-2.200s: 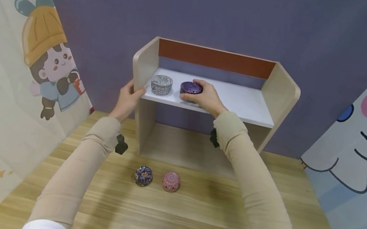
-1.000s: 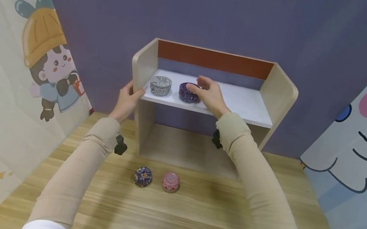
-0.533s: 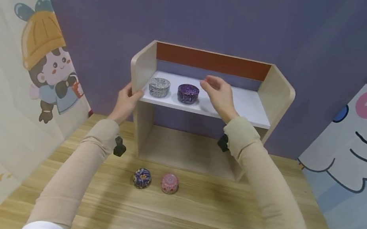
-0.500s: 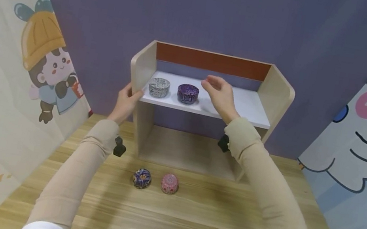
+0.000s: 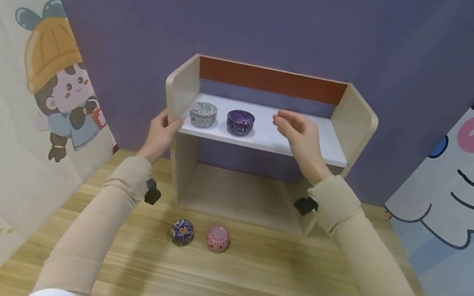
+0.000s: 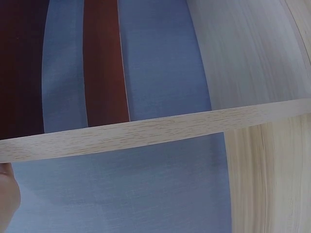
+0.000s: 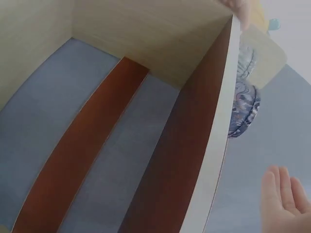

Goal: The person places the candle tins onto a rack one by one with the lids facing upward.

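My left hand (image 5: 160, 135) grips the left side panel (image 5: 182, 88) of a small two-tier shelf, thumb at the front edge near the white board. In the left wrist view only a bit of that hand (image 6: 7, 194) shows under the panel edge. My right hand (image 5: 303, 142) hovers over the right half of the white upper board (image 5: 261, 141), fingers loosely bent, holding nothing. To its left stands a purple patterned round tin (image 5: 240, 123), and beyond that a silver-grey patterned tin (image 5: 202, 115). The right wrist view catches the purple tin (image 7: 243, 109) past the board edge.
On the wooden table (image 5: 242, 293) before the shelf sit a dark blue floral tin (image 5: 182, 232) and a pink patterned tin (image 5: 218, 239). The lower compartment (image 5: 241, 195) opens to the front. A purple-grey backdrop (image 5: 286, 16) stands behind, with printed curtains on both sides.
My right hand has let go of the purple tin and drawn away to the right, leaving it on the upper board. The left hand has kept its grip on the side panel.
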The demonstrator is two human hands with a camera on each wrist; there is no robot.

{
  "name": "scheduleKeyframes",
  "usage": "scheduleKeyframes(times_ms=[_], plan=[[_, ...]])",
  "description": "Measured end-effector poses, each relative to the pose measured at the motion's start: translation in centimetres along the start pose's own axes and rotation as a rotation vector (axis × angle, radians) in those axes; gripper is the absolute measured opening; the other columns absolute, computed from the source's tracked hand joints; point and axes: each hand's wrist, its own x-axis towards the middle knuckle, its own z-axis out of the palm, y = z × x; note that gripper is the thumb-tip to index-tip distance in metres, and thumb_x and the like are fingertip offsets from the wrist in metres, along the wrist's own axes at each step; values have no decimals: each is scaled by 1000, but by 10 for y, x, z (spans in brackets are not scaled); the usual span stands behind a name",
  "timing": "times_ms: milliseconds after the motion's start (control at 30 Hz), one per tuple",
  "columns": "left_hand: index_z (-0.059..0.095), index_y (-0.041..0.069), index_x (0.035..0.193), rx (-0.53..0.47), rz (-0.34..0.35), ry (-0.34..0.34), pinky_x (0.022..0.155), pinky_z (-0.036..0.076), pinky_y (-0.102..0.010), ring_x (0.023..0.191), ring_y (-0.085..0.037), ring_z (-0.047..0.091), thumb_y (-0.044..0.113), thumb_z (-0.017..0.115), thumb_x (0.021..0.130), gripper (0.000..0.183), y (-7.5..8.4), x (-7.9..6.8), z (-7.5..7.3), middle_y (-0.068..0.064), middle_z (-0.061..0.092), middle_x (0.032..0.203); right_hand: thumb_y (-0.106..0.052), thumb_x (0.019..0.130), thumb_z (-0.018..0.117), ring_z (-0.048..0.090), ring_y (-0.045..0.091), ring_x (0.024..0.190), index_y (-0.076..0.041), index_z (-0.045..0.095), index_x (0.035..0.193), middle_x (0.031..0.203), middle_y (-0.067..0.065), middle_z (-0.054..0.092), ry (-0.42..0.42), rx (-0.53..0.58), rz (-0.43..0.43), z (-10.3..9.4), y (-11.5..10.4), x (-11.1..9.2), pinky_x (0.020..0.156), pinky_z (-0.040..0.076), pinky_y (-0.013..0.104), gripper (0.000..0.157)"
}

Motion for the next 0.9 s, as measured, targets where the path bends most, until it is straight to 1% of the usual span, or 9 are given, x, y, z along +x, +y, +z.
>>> scheduleKeyframes(times_ms=[67, 167, 400, 467, 633, 833, 900], plan=[[38, 13, 139, 5, -2, 1, 103, 39, -39, 118, -27, 48, 16, 50, 90, 50, -1, -1, 1, -16, 46, 136, -19, 91, 54, 58, 6, 99, 3, 54, 122, 121, 19, 58, -24, 15, 8, -3, 1, -6, 94, 46, 25, 37], [37, 11, 139, 8, -10, 7, 103, 38, -39, 119, -27, 47, 17, 49, 91, 50, 0, -2, 1, -17, 45, 137, -17, 92, 54, 57, 8, 101, 4, 53, 122, 122, 21, 56, -57, 25, 26, -2, 3, -14, 93, 47, 25, 37], [36, 9, 140, -8, -14, 12, 105, 36, -37, 121, -27, 45, 15, 49, 91, 50, 3, -3, 1, -16, 44, 138, -16, 91, 55, 57, 14, 107, 2, 51, 124, 124, 16, 57, -152, -39, 83, 4, 12, -31, 93, 47, 27, 38], [36, 9, 140, -10, -18, 10, 105, 36, -38, 122, -27, 45, 15, 49, 91, 51, 3, -3, 1, -16, 44, 138, -15, 91, 55, 56, 18, 109, 2, 52, 124, 124, 16, 57, -176, -41, 93, 5, 16, -36, 95, 46, 29, 37], [37, 11, 139, -3, -22, 20, 105, 37, -38, 121, -27, 45, 15, 49, 91, 50, 4, -2, 1, -15, 44, 139, -16, 91, 56, 56, 24, 111, -1, 55, 122, 122, 16, 59, -235, -92, 104, 4, 31, -47, 97, 45, 34, 35], [38, 9, 138, 17, -3, 26, 105, 37, -38, 121, -27, 46, 16, 49, 91, 49, 3, -3, 2, -17, 45, 137, -15, 90, 57, 56, 26, 111, -1, 55, 120, 120, 18, 59, -298, -151, 105, 3, 50, -56, 96, 46, 37, 33], [38, 8, 139, 24, 4, 19, 105, 36, -38, 121, -27, 45, 16, 48, 91, 49, 3, -3, 2, -17, 44, 137, -15, 90, 57, 57, 26, 109, -2, 56, 119, 119, 18, 60, -309, -187, 103, 4, 55, -59, 94, 47, 37, 32]])
